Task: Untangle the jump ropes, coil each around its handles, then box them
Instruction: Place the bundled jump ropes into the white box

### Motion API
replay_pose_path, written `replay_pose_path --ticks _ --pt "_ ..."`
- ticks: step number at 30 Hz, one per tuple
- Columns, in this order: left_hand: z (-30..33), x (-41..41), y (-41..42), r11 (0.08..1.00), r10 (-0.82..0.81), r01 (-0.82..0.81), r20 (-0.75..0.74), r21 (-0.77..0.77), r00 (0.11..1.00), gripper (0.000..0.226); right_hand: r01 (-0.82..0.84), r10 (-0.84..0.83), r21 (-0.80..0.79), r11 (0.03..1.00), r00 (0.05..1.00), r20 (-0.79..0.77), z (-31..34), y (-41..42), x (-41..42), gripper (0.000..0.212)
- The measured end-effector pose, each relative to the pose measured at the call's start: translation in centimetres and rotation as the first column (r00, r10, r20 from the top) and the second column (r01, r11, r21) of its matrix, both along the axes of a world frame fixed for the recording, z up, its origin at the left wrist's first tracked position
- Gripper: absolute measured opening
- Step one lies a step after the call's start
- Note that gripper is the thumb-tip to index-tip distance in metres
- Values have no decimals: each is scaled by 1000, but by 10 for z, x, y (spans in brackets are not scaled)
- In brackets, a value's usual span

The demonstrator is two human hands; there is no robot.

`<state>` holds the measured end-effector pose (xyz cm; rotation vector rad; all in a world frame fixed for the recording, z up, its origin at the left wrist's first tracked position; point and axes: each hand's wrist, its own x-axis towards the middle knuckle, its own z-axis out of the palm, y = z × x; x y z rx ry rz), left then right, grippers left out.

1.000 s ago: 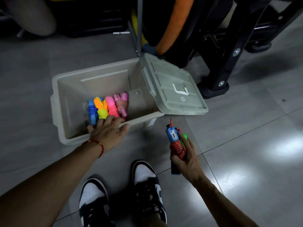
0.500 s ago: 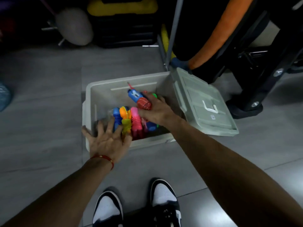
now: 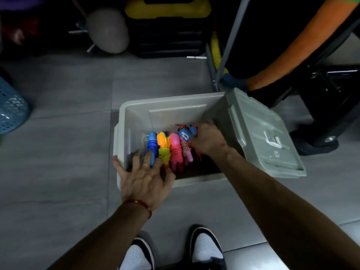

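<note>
Grey floor tiles [image 3: 58, 172] all around, blue basket [image 3: 11, 110] off to the left, lid [image 3: 259, 133] leaning on the box [image 3: 175, 102] at its right end. Coiled jump ropes [image 3: 167, 151] lie side by side inside, long axes pointing away from me. Left hand [image 3: 144, 178] rests flat-fingered on the near rim and the blue one; right hand [image 3: 208, 141] grips the red rope bundle [image 3: 185, 135] down in the box

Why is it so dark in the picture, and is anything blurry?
In the head view the room is dim: the back, around the yellow case, is almost black, and the right arm shadows the box floor. The bright coiled ropes still stand out. The left hand and right hand look slightly smeared, and the wide lens bends the edges.
</note>
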<state>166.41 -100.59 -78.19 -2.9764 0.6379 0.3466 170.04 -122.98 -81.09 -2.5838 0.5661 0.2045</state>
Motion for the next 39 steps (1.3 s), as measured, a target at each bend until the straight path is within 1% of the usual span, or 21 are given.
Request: replay_pose_path --ticks 1,3,4,6,8,10,12,16,19,21,23,25,26,27,29,31,32,34,36,37,39 --pt "0 0 0 1000 0 0 -2 -10 1000 60 -29 44 -121 992 992 120 13 -2 -8 40" --pt "-1 0 1 1000 -1 0 -14 -25 1000 61 -16 116 -311 950 945 307 38 -14 -31 44" --pt "-1 0 1 1000 -3 2 -17 -27 1000 61 39 98 -372 927 935 342 49 -22 -44 47" --pt "-2 1 2 1000 3 -4 -19 -28 1000 63 178 -76 -425 888 967 245 62 -36 -64 52" --pt "-4 2 2 1000 8 -8 -30 -20 1000 68 259 -248 -355 898 966 77 63 -49 -76 55" --pt "-7 4 2 1000 5 -6 -41 -16 999 74 249 -254 -311 917 967 26 61 -55 -80 55" --pt "-8 6 3 999 13 -15 -57 -31 998 75 235 -229 -287 929 972 55 62 -54 -81 55" --pt "-7 10 3 1000 17 -18 -123 -12 992 77 285 -261 -156 946 953 155 75 -46 -81 55" --pt "0 8 5 990 48 -66 -144 -121 988 74 271 -231 -155 950 945 233 91 -34 -89 57" --pt "7 6 3 975 95 -112 -95 -191 991 66 200 -149 -191 961 956 252 104 -20 -98 57" --pt "22 -1 -8 901 131 -157 -91 -404 987 55 137 -93 -164 977 963 253 119 -3 -108 58" --pt "53 -11 -24 719 153 -247 -199 -649 968 38 76 -33 -142 987 959 280 134 17 -115 60" --pt "68 -13 -32 616 150 -328 -302 -716 941 30 33 13 -145 989 953 303 141 28 -118 61" --pt "80 -13 -39 488 127 -437 -434 -756 892 26 -22 68 -142 990 943 325 146 40 -119 62" --pt "101 -7 -46 215 62 -662 -667 -718 742 38 -117 141 -84 989 918 370 153 65 -118 67" --pt "113 2 -40 27 97 -754 -749 -656 656 48 -212 160 85 974 899 407 158 87 -114 69" --pt "117 6 -33 -27 152 -762 -756 -647 637 42 -269 177 179 946 896 408 161 96 -112 69" --pt "114 16 -14 -50 299 -723 -701 -689 647 18 -394 275 272 878 880 386 161 106 -110 65" --pt "102 30 9 -14 372 -702 -655 -712 658 17 -485 364 202 851 821 440 154 104 -109 54" --pt "97 38 20 13 387 -698 -640 -716 664 18 -480 354 163 862 800 484 147 98 -107 47" --pt "83 57 37 157 436 -673 -561 -723 704 12 -346 237 122 930 820 521 124 76 -98 39"
